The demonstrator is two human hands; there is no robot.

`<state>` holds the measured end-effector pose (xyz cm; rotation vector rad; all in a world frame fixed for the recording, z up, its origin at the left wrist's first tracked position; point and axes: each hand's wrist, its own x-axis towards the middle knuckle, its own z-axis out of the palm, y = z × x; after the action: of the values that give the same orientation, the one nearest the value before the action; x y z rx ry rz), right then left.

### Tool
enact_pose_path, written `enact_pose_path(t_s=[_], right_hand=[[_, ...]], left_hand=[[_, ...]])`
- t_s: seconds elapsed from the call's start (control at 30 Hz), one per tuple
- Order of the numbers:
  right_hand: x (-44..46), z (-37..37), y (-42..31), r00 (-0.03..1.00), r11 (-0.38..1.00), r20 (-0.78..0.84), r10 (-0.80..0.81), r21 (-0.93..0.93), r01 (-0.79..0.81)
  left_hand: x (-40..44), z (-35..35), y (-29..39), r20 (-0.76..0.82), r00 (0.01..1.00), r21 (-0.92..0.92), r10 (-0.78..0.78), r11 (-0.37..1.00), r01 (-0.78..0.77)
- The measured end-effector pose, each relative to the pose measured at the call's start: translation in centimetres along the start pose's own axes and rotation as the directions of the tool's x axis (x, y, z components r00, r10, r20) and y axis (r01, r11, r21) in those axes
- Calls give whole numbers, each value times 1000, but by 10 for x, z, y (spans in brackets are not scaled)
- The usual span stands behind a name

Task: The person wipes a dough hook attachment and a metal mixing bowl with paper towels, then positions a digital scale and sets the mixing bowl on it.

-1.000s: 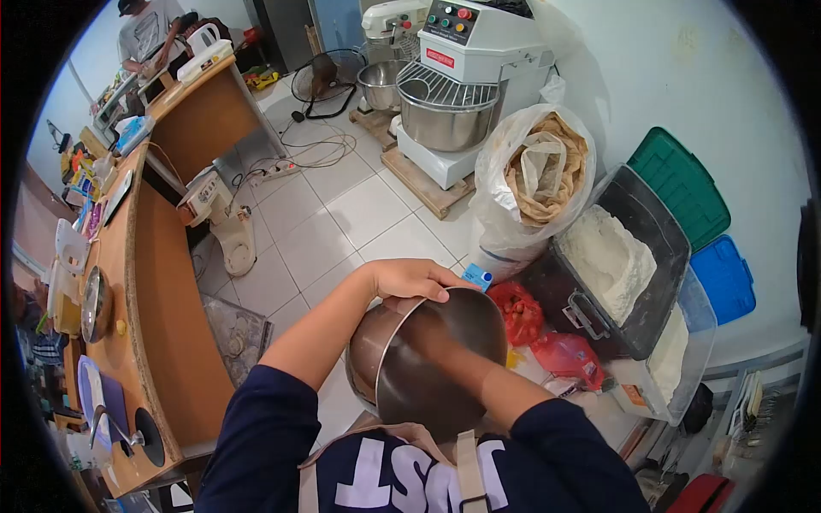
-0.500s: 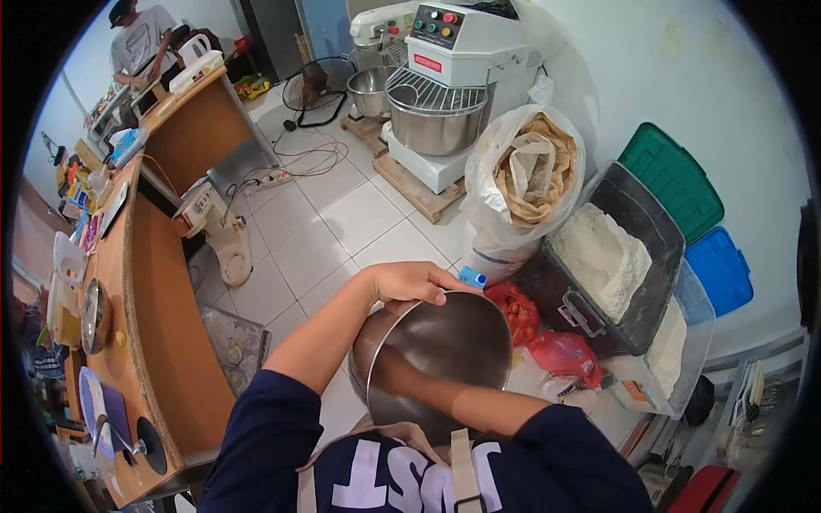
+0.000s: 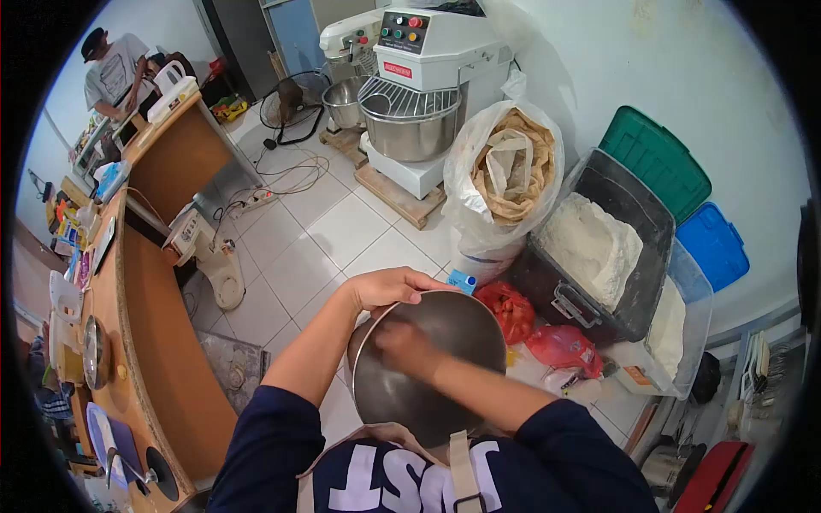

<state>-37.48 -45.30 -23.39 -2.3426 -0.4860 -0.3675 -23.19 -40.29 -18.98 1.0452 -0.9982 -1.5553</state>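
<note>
Below both hands: grey metal bowl [image 3: 436, 368], round, pale-rimmed.

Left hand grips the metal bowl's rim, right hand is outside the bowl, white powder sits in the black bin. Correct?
Not quite: the right hand is inside the metal bowl, as the head view shows. The left hand does grip the rim, and white powder sits in the black bin.

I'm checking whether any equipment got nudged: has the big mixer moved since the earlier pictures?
No. The big mixer and its wooden pallet keep the same place against the floor tiles; only the camera's view has shifted.
</note>
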Motion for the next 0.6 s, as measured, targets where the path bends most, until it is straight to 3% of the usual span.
enact_pose_path(t_s=[0.07,0.13,0.23,0.27,0.3,0.33,0.37,0.43,0.47,0.57,0.6], right_hand=[[-16,26,-35,976,873,-27,216,452,-181],[-36,28,-54,980,693,176,88,697,-188],[-40,11,-47,939,502,341,-31,818,-281],[-32,14,-49,931,469,278,236,806,-360],[-22,15,-51,851,419,200,485,801,-427],[-7,4,-46,757,43,172,630,966,-256],[9,-6,-42,636,-303,220,740,953,23],[15,-19,-29,559,-289,94,824,917,273],[16,-28,-24,538,-300,89,838,899,318],[19,-32,-45,556,-224,108,824,964,146],[11,-21,-60,657,-17,44,753,999,-46]], left_hand=[[0,-1,-1,-12,1000,-26,-22,999,22],[-4,-3,-8,-41,999,-20,-10,1000,9],[-5,-13,-20,-57,998,21,-4,1000,5],[-5,-15,-23,-58,998,39,-6,999,8],[-3,-13,-22,-46,998,87,45,995,-41],[1,-10,-20,-34,995,138,96,986,-90],[2,-9,-17,-25,989,190,146,972,-139],[-2,-10,-19,-62,996,248,67,967,-50],[-1,-14,-24,-85,996,273,35,962,-10],[0,-10,-14,-63,997,295,37,955,-17],[2,-6,-8,-47,997,304,69,951,-51]])
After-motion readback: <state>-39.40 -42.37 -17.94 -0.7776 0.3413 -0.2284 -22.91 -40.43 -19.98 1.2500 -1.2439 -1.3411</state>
